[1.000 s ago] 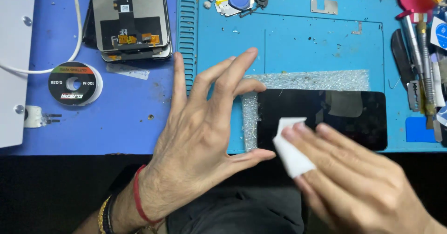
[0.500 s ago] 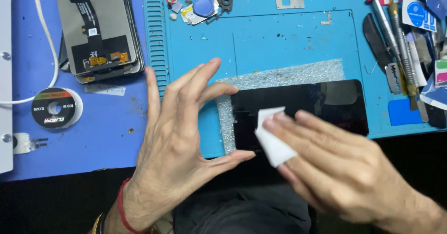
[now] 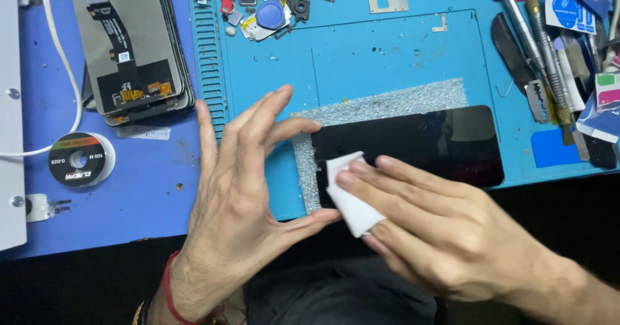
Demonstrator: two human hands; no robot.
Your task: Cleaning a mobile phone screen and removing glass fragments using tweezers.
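I am pressing a folded white wipe (image 3: 352,199) onto the left end of the black phone screen (image 3: 413,147) with my right hand (image 3: 439,228), fingers extended and flat over the wipe. Compared with a second ago, the wipe is sitting slightly further left on the glass, so the cleaning pass is progressing toward that edge. My left hand (image 3: 242,196) is open, fingers spread, bracing the screen's left end, gripping nothing. The screen is lying on a textured pad (image 3: 381,108) on the blue mat (image 3: 387,53).
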